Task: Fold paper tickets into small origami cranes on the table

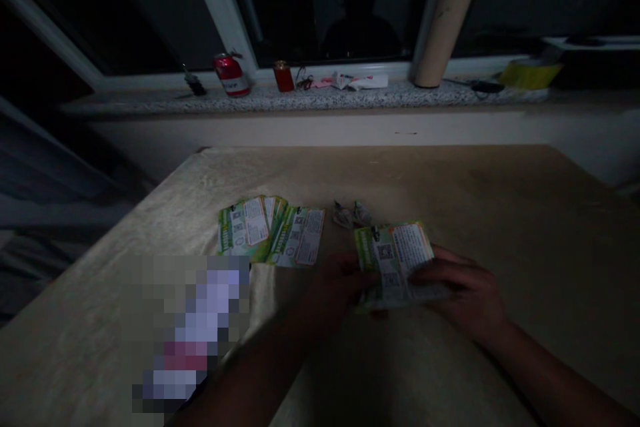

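Observation:
My left hand (340, 283) and my right hand (465, 293) both grip a small stack of green and white printed leaflets (393, 253) just above the beige table (450, 193). The left fingers pinch the stack's left edge, the right fingers close on its right side. To the left, several more of the same leaflets (273, 230) lie fanned on the table. Two small crumpled wrappers (353, 213) sit just beyond the held stack.
A blurred-out object (190, 333) lies on the table's near left. On the stone window sill (300, 99) stand a dented red can (231, 75), a small red tin (283, 76), a cardboard tube (447, 13) and yellow tape (530, 73). The room is dim.

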A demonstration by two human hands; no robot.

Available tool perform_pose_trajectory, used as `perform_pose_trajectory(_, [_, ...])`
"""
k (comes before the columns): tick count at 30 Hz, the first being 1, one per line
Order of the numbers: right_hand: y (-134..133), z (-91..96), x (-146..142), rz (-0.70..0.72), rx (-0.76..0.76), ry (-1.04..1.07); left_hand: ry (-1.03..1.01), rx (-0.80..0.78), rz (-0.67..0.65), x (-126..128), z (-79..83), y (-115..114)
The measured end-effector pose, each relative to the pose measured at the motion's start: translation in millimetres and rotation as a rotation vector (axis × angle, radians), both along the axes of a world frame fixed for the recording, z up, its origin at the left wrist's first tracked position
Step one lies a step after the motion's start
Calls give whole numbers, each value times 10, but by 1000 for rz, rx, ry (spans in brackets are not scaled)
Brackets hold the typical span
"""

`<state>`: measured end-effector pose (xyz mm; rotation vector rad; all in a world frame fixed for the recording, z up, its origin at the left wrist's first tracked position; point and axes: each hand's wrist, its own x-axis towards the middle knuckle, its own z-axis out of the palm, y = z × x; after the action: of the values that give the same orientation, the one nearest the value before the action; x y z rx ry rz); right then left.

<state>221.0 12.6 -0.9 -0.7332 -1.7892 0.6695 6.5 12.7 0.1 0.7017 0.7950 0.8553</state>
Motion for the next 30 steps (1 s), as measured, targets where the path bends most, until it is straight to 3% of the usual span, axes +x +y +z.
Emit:
perform_pose_trajectory(4, [-15, 3, -5, -64, -61, 34, 56, 62, -95, -11, 21, -29])
perform_pose_trajectory(13, [-45, 35, -40, 7, -212, 83, 161, 127, 87, -164, 4, 55])
perform_pose_trajectory(21, [-55, -20, -95, 144, -323, -78, 334, 217, -6, -152, 53, 41])
perform_pose_trajectory(24, [-71, -50, -117, 92, -300, -110, 422, 249, 4, -96, 39, 13])
perform_pose_trajectory(27, [-80, -97, -127, -46, -354, 21, 436, 273, 55, -61, 23, -1])
perform_pose_trajectory(30, [-76, -129, -143, -37, -503, 239, 405, 249, 125, -31, 13, -6])
